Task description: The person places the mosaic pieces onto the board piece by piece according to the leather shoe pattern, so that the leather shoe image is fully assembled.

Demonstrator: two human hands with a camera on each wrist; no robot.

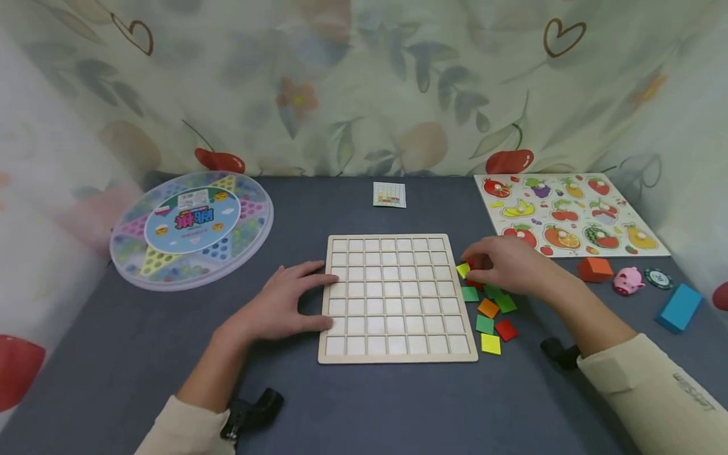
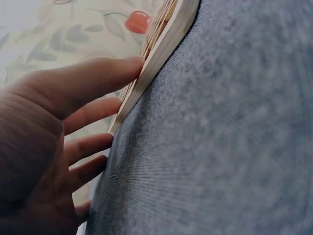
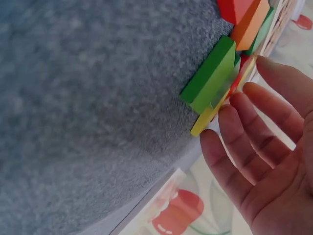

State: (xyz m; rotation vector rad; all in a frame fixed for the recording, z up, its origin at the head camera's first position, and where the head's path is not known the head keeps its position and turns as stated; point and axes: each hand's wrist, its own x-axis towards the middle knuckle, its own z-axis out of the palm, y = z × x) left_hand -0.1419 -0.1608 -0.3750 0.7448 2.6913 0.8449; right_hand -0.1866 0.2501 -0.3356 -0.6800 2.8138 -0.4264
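Nearest to the person, the left hand lies flat and relaxed on the grey tabletop, its fingertips touching the left edge of the wooden grid board; it grips nothing. All cells of the board look empty. At 3 o'clock from the board, the right hand bends over a small heap of coloured square tiles and seems to touch a yellow tile at the top of the heap, just beside the board's right edge. From the head view I cannot tell if the fingers really pinch it; in the right wrist view the fingers look rather straight, next to the tile's edge. I judge the main risk is that the thin tile slips away, because it lies partly under a green tile and is hard to catch from the side. The hand could also push the neighbouring tiles apart or against the board. The left hand only rests against the board, so a push from the right may shift it. Farther at 3 o'clock stand an orange block, a pink pig figure, a round chip and a blue block, all well apart. At 1 o'clock lies a fruit puzzle, at 12 o'clock a small pattern card, at 10 o'clock a round game box. Nothing stands between the tiles and the board.
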